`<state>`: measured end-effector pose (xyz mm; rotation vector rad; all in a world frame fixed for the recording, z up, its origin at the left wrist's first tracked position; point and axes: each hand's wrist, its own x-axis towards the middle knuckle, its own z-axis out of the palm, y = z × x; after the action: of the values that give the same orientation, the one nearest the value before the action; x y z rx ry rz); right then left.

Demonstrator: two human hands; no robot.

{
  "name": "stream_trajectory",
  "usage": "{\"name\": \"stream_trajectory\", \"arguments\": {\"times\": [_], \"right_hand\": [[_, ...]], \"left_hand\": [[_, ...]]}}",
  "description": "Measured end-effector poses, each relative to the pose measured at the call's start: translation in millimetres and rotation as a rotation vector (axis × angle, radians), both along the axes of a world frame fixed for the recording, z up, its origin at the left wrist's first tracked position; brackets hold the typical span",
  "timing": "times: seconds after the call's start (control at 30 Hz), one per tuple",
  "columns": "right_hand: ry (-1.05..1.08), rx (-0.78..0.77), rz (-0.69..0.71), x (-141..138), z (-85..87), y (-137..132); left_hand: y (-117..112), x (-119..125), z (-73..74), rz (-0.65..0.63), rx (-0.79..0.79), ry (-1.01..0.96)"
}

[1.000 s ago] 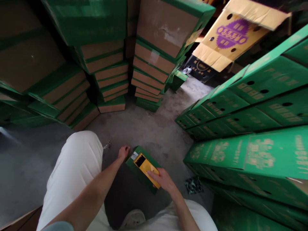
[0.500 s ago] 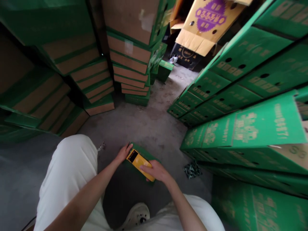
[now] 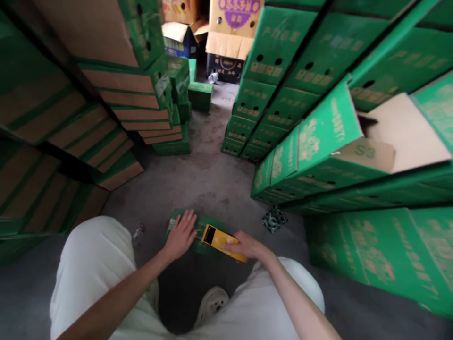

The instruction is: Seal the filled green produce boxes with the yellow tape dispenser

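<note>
On the floor between my knees lies a small green carton (image 3: 211, 221), with a pale strip, perhaps tape, towards its left end. My left hand (image 3: 181, 234) rests on its top with the fingers spread and holds nothing. Wrapped round a long yellow hand-held tool (image 3: 220, 239), my right hand (image 3: 243, 245) grips its right end. The tool has a dark rectangular opening or window at its left end, over the carton's right part. What kind of tool it is I cannot make out.
Stacked green cartons (image 3: 251, 99) line the right, including an open-topped carton (image 3: 375, 153). More stacks (image 3: 123, 99) stand at left. A black patterned piece (image 3: 274, 219) and a crumpled scrap (image 3: 139, 230) lie on the floor. A white shoe (image 3: 213, 302) is below.
My left hand has left the carton's far edge and now lies flat on its top. The yellow tool has moved right in my right hand. The camera view has turned right.
</note>
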<state>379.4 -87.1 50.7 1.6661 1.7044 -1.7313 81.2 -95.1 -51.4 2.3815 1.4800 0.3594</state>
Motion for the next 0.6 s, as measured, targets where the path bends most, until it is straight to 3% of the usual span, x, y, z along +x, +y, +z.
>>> {"name": "stream_trajectory", "arguments": {"times": [0.07,0.1,0.2,0.33,0.47,0.6], "right_hand": [[0.01,-0.011,-0.008,-1.0,1.6,-2.2],[0.011,-0.002,-0.002,0.8,3.8,-3.5],[0.015,0.023,0.052,22.3,14.2,-8.2],[-0.167,0.027,0.117,81.2,21.2,-15.3],[-0.224,-0.031,0.118,110.9,1.0,-13.6],[-0.24,-0.053,0.173,73.8,-27.4,-3.4]], "left_hand": [[-6.8,8.7,4.9,-0.261,0.025,0.085],[-7.7,11.2,6.0,-0.323,0.036,0.119],[-4.5,13.6,4.8,-0.372,0.052,0.182],[-1.5,12.9,0.9,-0.395,0.043,0.221],[-4.2,13.9,0.4,-0.383,0.044,0.225],[-7.6,16.2,0.5,-0.37,0.046,0.235]]}}
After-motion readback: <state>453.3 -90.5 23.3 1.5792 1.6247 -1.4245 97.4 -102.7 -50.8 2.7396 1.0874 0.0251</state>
